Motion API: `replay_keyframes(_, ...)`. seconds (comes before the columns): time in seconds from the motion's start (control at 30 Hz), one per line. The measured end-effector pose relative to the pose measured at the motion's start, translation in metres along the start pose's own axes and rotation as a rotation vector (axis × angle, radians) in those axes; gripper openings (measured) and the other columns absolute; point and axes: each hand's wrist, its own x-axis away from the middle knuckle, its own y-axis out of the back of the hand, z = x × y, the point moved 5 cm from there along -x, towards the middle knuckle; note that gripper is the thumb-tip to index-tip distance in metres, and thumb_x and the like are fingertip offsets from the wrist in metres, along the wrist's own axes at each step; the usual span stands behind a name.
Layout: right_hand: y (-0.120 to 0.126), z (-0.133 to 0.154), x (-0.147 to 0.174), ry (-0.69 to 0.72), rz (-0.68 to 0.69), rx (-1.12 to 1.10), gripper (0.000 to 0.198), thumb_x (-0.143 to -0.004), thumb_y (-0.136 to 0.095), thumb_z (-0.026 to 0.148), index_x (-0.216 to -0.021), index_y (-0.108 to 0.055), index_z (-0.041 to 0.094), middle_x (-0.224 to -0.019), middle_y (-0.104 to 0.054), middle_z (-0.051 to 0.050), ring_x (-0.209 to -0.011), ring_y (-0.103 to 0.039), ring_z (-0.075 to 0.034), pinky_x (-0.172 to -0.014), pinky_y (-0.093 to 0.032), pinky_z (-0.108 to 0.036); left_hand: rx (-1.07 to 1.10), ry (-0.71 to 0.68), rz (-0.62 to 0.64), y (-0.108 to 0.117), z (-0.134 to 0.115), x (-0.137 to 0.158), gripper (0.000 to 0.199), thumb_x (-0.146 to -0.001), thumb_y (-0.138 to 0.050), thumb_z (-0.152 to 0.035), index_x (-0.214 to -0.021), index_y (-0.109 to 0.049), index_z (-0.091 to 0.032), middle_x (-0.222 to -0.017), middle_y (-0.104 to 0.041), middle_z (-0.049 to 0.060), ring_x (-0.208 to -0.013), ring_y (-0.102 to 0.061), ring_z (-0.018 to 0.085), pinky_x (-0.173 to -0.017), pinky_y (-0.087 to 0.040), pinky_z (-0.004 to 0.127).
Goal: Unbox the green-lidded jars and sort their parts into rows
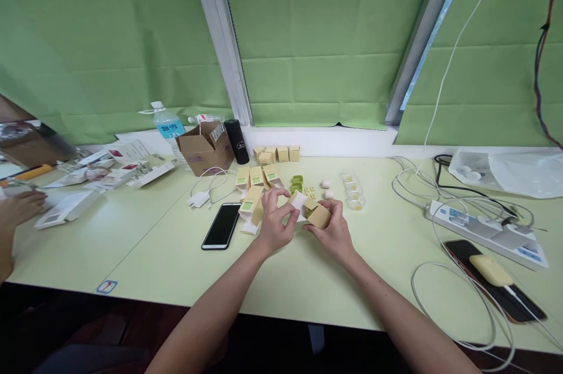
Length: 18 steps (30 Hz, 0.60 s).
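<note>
My right hand (335, 232) grips a small tan cardboard box (319, 217) with its top open. Between the thumb and fingers of my left hand (277, 224) is the white-lined flap (299, 203) of that box. Several similar tan boxes with green labels (256, 176) stand to the left, one open box (252, 205) right beside my left hand. Beyond my hands lie green plastic pieces (297, 183), small yellow pieces (310, 192), two whitish pieces (326, 189) and a row of clear plastic cups (353, 191). The inside of the held box is mostly hidden.
A phone (221, 226) lies left of my hands, near a white charger (200, 199). Behind stand a brown carton (206, 151), a black cylinder (236, 141) and a water bottle (168, 125). Right are a power strip (486, 233), cables and another phone (523, 298). Another person's hand (20, 207) is far left.
</note>
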Motion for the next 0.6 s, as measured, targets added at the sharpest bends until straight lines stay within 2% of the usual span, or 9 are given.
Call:
replay_keyframes(0.1,-0.001,-0.001,0.000,0.024,0.005,0.059,0.066,-0.069,-0.079,0.048,-0.117,-0.037,0.028,-0.126,-0.063,-0.010,-0.097,-0.069,-0.028,-0.078,-0.055,-0.042,0.013,0.003,0.051,-0.004,-0.001,-0.001,0.022,-0.093,-0.056,-0.027,-0.076,-0.069,-0.021,-0.119,-0.053,0.011,-0.120,-0.045,0.029,-0.105,-0.041,0.050)
replay_keyframes(0.23,-0.001,-0.001,0.000,0.078,-0.001,0.075,0.071,-0.071,-0.079,0.044,-0.127,-0.038,0.027,-0.128,-0.061,-0.011,-0.105,-0.068,-0.030,-0.083,-0.055,-0.042,0.041,-0.005,0.115,-0.007,-0.002,0.001,0.021,-0.095,-0.056,-0.026,-0.102,-0.075,-0.025,-0.131,-0.051,0.011,-0.126,-0.042,0.030,-0.110,-0.038,0.051)
replay_keyframes(0.4,-0.005,-0.003,0.000,0.104,0.024,0.096,0.074,-0.071,-0.078,0.038,-0.132,-0.038,0.027,-0.129,-0.059,-0.011,-0.113,-0.064,-0.031,-0.093,-0.054,-0.047,0.051,0.024,0.164,-0.009,0.001,0.002,0.038,-0.094,-0.056,-0.029,-0.130,-0.066,-0.024,-0.134,-0.048,0.013,-0.129,-0.040,0.031,-0.112,-0.037,0.053)
replay_keyframes(0.6,-0.009,0.003,0.005,0.217,0.123,0.131,0.067,-0.078,-0.070,0.028,-0.136,-0.037,0.024,-0.133,-0.054,-0.015,-0.120,-0.057,-0.033,-0.097,-0.052,-0.052,0.116,0.060,0.282,-0.015,0.004,0.004,0.053,-0.090,-0.055,-0.020,-0.143,-0.057,-0.029,-0.137,-0.043,0.012,-0.135,-0.037,0.032,-0.115,-0.035,0.055)
